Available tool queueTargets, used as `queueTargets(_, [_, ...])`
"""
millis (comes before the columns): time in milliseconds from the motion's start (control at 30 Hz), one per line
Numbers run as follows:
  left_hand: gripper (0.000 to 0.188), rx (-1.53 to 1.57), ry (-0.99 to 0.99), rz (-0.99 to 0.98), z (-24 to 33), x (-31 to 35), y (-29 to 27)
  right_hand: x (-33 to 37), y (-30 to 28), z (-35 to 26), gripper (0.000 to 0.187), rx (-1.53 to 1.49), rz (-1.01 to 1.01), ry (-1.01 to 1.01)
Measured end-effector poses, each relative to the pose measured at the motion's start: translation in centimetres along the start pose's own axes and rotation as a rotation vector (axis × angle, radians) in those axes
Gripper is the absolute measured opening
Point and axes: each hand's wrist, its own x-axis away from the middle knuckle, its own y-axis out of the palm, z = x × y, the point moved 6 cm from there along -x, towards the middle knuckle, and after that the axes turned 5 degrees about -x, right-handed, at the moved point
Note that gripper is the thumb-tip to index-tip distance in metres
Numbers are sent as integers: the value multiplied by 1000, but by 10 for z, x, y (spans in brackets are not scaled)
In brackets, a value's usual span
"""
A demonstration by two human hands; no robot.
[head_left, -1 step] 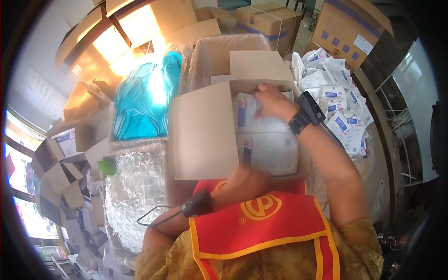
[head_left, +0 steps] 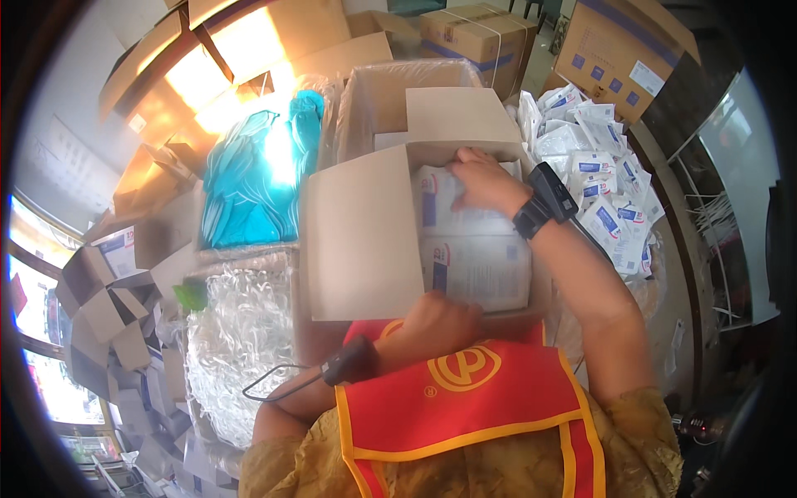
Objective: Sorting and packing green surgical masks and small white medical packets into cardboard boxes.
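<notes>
An open cardboard box (head_left: 361, 241) stands before me with its left flap folded outward. Inside lie white packets with blue and red print: a far stack (head_left: 444, 203) and a near stack (head_left: 490, 274). My right hand (head_left: 490, 184) reaches over the box's right side. Its thumb and fingers are spread on the far packets, and the fingertips lie by the far wall. My left hand (head_left: 436, 322) is curled at the near edge of the box, close to the near stack. Whatever it may grip is hidden. Dark devices are strapped to both wrists.
Left of the box are a carton of teal flat pieces (head_left: 253, 183) and a heap of white stringy strips (head_left: 241, 349). Loose white sachets (head_left: 610, 178) are piled at right. A plastic-lined carton (head_left: 378, 83) stands behind. Several cardboard boxes (head_left: 477, 41) crowd the back and left.
</notes>
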Motion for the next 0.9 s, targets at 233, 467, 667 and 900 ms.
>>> queueTargets(233, [32, 47, -52, -199, -1, 12, -7, 11, -3, -13, 57, -191, 37, -14])
queueTargets(467, [27, 483, -269, 36, -26, 21, -49, 74, -21, -51, 38, -370, 275, -134])
queueTargets(667, [23, 306, -354, 599, -69, 9, -93, 125, -65, -75, 28, -563, 218, -93])
queueTargets(900, [18, 791, -615, 317, -74, 5, -61, 132, -70, -90, 22, -481, 361, -185])
